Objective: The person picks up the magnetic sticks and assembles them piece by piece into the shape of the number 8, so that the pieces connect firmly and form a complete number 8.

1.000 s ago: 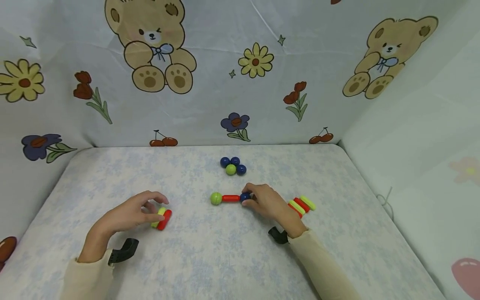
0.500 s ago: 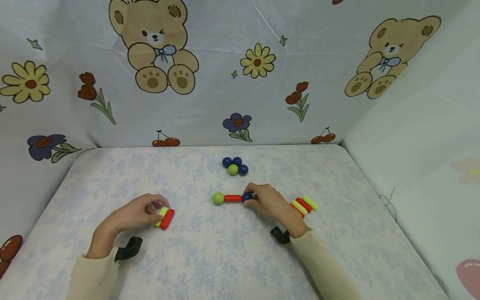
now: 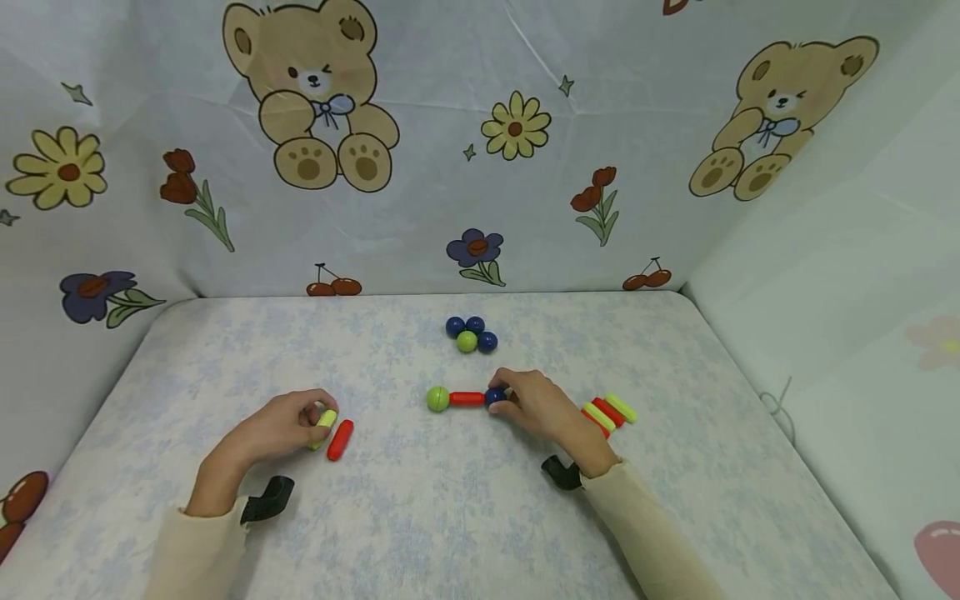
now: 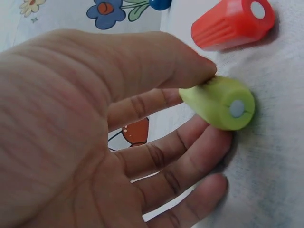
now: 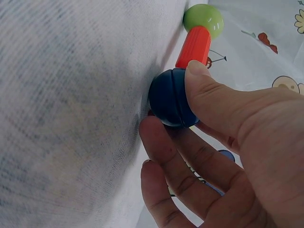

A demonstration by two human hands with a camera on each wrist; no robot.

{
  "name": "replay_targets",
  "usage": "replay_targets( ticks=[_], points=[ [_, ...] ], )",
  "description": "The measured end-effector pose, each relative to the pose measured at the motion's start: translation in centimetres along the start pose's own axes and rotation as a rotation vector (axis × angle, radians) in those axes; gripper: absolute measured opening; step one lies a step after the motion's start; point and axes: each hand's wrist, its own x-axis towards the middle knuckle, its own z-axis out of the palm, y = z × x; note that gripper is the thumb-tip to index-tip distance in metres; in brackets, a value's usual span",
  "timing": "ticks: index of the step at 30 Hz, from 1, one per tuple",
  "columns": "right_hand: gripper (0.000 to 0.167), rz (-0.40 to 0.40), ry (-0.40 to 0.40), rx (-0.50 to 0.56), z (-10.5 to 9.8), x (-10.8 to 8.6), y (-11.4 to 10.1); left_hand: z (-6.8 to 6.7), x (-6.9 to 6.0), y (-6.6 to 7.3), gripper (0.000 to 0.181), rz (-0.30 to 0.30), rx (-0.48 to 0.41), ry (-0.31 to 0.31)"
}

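Two hands in a pinch, fingers partly closed: left hand [image 3: 281, 425] with yellow rod [image 4: 221, 102] between thumb and fingertips; right hand [image 3: 536, 408] with thumb and fingers about blue ball [image 5: 166, 97], low over bench [image 3: 420, 508]. Just beside the yellow rod, apart from it: loose red rod [image 3: 341, 440], lying aslant. In line with the blue ball, toward the left: joined red rod [image 3: 467, 399], with green ball [image 3: 438, 398] at its other end. Beside the right wrist, partly hidden: row of four rods [image 3: 608, 412], alternately red and yellow. Farther out, near the back edge: ball cluster [image 3: 467, 341], three blue and one green. Behind the bench: upright cloth [image 3: 420, 183] printed with bears, flowers and cherries.
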Motion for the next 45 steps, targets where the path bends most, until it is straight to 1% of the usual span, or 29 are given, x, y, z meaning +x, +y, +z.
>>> replay_targets(
  ticks=[5,10,15,19,24,26,30,32,38,43,45],
  points=[
    [0.027,0.0,0.003,-0.002,0.1,0.0,0.1,0.0,0.1,0.2,0.026,0.0,0.006,0.004],
    [0.026,-0.011,0.002,-0.005,0.0,0.0,0.0,0.0,0.0,0.6,0.026,0.012,0.008,0.033],
    [0.026,-0.013,0.003,-0.007,0.0,0.0,0.1,-0.1,-0.1,1.2,0.027,0.031,-0.022,0.041],
    [0.027,-0.012,0.004,-0.008,0.1,0.0,0.1,-0.1,-0.2,1.8,0.026,0.053,-0.048,0.061],
    [0.027,-0.014,0.008,-0.013,0.1,0.0,0.1,0.4,-0.2,3.1,0.026,0.108,-0.07,0.072],
    [0.027,-0.026,0.015,-0.021,0.1,-0.1,0.1,0.7,-0.1,3.6,0.027,0.124,-0.093,0.063],
    [0.026,-0.051,0.035,-0.038,0.0,-0.1,0.0,1.9,0.4,4.7,0.027,0.129,-0.15,0.046],
    [0.027,-0.049,0.035,-0.039,0.0,-0.2,0.0,2.5,0.7,5.1,0.026,0.133,-0.169,0.042],
    [0.027,-0.038,0.031,-0.033,0.1,-0.1,0.0,4.7,2.0,5.8,0.029,0.16,-0.208,0.039],
    [0.027,-0.035,0.03,-0.032,0.1,-0.1,0.0,6.4,2.9,6.0,0.032,0.127,-0.269,0.043],
    [0.027,-0.034,0.028,-0.034,0.1,-0.1,0.0,6.9,3.2,6.1,0.036,0.115,-0.302,0.038]
  ],
)
